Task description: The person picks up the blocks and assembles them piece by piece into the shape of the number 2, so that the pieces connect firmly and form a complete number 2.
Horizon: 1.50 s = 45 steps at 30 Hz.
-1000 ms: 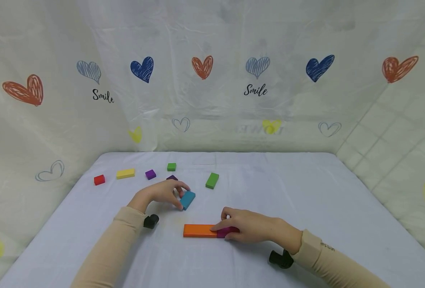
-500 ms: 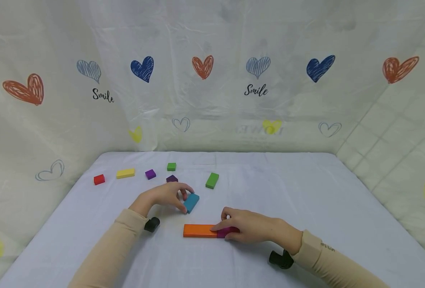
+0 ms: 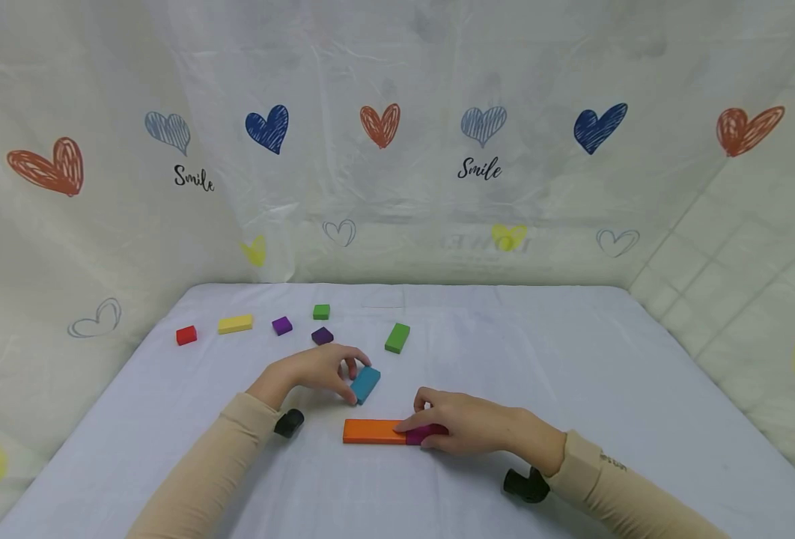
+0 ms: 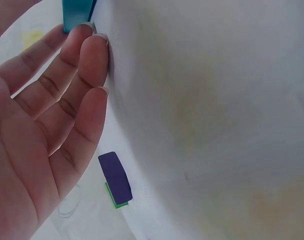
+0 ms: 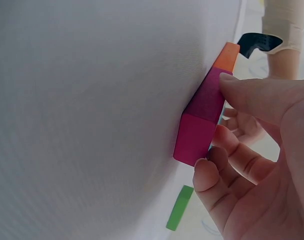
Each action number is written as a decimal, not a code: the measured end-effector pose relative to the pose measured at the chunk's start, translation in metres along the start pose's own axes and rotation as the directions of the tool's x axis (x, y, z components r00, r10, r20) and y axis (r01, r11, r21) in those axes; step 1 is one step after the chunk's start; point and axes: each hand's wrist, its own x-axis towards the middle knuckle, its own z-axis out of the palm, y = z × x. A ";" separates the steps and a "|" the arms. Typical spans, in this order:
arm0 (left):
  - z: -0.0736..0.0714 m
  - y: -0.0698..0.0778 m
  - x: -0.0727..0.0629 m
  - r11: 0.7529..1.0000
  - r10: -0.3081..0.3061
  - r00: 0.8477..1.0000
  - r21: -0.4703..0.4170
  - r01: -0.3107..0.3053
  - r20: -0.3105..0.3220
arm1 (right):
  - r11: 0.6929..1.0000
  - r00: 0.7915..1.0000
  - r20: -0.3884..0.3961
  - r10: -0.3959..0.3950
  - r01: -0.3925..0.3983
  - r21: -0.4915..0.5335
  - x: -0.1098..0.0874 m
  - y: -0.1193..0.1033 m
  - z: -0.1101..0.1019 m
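In the head view my left hand (image 3: 323, 370) pinches a blue block (image 3: 366, 385) between thumb and fingertips, just above or on the cloth; which of the two I cannot tell. The same blue block (image 4: 77, 14) shows at the top of the left wrist view. My right hand (image 3: 471, 423) grips a magenta block (image 3: 427, 433) lying on the table. Its left end meets an orange block (image 3: 373, 432), so the two form one straight row. In the right wrist view the thumb lies on one long side of the magenta block (image 5: 196, 137), with fingertips on the opposite side.
Behind the hands lie a long green block (image 3: 397, 338), a small green one (image 3: 321, 311) and two purple blocks (image 3: 323, 336). Farther left are a yellow block (image 3: 235, 324) and a red block (image 3: 186, 335). A white cloth (image 3: 573, 359) covers the table; a printed curtain (image 3: 424, 195) hangs behind.
My left hand has moved right and toward me with the blue block, nearing the orange block. A purple block behind it is now fully uncovered. My right hand has stayed in place.
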 end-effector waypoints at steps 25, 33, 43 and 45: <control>0.011 0.008 -0.006 1.000 0.000 0.999 0.004 0.000 0.038 | 1.000 1.000 -0.001 0.012 -0.012 0.016 0.000 -0.001 0.001; 0.014 0.009 -0.007 0.999 0.027 0.999 0.020 -0.028 0.035 | 1.000 1.000 -0.004 0.007 -0.007 0.011 0.000 0.000 0.002; 0.008 0.001 -0.008 0.996 0.052 0.994 -0.072 -0.045 0.092 | 1.000 1.000 -0.001 0.001 -0.001 0.003 0.001 0.000 0.001; 0.006 -0.002 -0.008 0.992 0.064 0.993 -0.118 -0.052 0.100 | 1.000 1.000 0.001 0.002 -0.002 -0.001 0.001 0.000 0.001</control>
